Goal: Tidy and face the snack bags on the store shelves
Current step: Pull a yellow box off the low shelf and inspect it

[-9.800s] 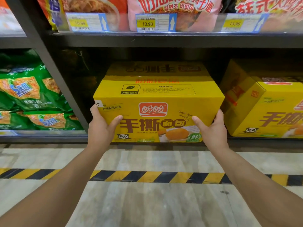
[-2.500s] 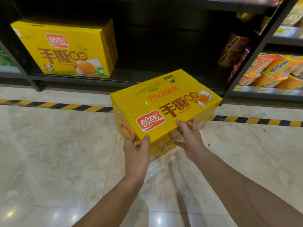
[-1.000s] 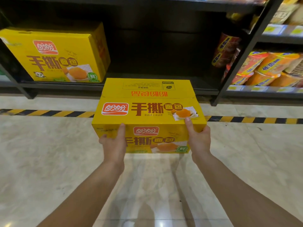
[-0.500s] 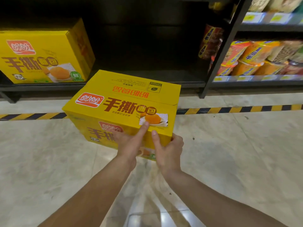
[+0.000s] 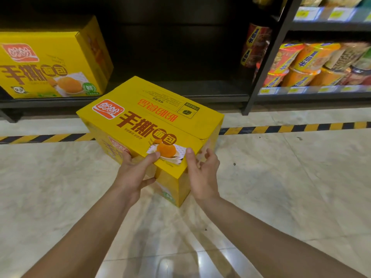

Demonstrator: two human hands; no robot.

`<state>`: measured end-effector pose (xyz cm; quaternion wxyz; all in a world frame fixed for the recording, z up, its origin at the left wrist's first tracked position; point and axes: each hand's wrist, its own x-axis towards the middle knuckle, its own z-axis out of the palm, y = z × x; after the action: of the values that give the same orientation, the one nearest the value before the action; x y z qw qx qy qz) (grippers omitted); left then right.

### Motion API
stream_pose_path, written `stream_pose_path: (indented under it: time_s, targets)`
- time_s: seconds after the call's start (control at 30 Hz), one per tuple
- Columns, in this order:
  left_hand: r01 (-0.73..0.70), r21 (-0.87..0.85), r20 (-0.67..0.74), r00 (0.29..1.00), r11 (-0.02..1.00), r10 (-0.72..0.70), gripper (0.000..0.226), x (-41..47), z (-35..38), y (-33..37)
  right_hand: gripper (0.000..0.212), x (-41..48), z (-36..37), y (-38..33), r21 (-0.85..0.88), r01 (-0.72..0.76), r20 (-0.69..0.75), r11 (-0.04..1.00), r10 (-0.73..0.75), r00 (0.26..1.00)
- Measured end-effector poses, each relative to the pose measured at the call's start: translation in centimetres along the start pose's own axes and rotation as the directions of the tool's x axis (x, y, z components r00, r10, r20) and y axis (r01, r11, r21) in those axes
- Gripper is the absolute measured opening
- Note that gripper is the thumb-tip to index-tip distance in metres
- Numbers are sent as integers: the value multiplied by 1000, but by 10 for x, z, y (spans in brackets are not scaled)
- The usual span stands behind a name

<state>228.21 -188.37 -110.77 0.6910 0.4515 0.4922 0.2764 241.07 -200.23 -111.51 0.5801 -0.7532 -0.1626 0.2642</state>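
The yellow cardboard carton (image 5: pixel 152 121) hides its own underside and far faces. Most fingers of the left hand (image 5: pixel 132 175) are out of sight behind its palm. Up and right of the right hand (image 5: pixel 202 173), the pale shelf-rail price labels (image 5: pixel 295 90) are too blurred to read, and the orange noodle cups (image 5: pixel 313 65) run off the edge. Far left of the left hand, a second yellow printed box (image 5: pixel 50 63) is cut off.

Striped tape (image 5: pixel 301 127) on marble floor (image 5: pixel 281 187)
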Motion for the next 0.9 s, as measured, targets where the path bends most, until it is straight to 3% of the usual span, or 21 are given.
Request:
stream_pose_path:
  time_s: [0.2,0.33,0.4,0.57,0.7,0.83,0.9]
  targets:
    - [-9,22,91,996,1000,7,72,-3,-21,3,124,-21,20,4,-106,19,55,994,-13,998]
    - [-15,25,98,995,1000,13,86,-5,-22,3,124,-18,17,4,-111,6,55,994,0,998]
    - [-14,34,106,994,999,10,98,-6,-22,4,112,-12,12,6,-79,4,42,997,0,999]
    - [15,76,152,988,997,-26,98,-1,-32,8,95,32,-25,-15,-3,-89,-112,996,88,990]
    - [27,122,206,977,992,-52,62,1,-46,21,87,50,-54,-29,69,-125,-101,990,131,986]
    - [11,204,262,963,979,-65,71,-1,-63,34,32,37,-49,-22,41,-87,-68,995,90,994]
    - [-15,179,212,977,984,-24,53,-5,-63,34,29,27,-43,-20,31,-67,-92,997,69,993]
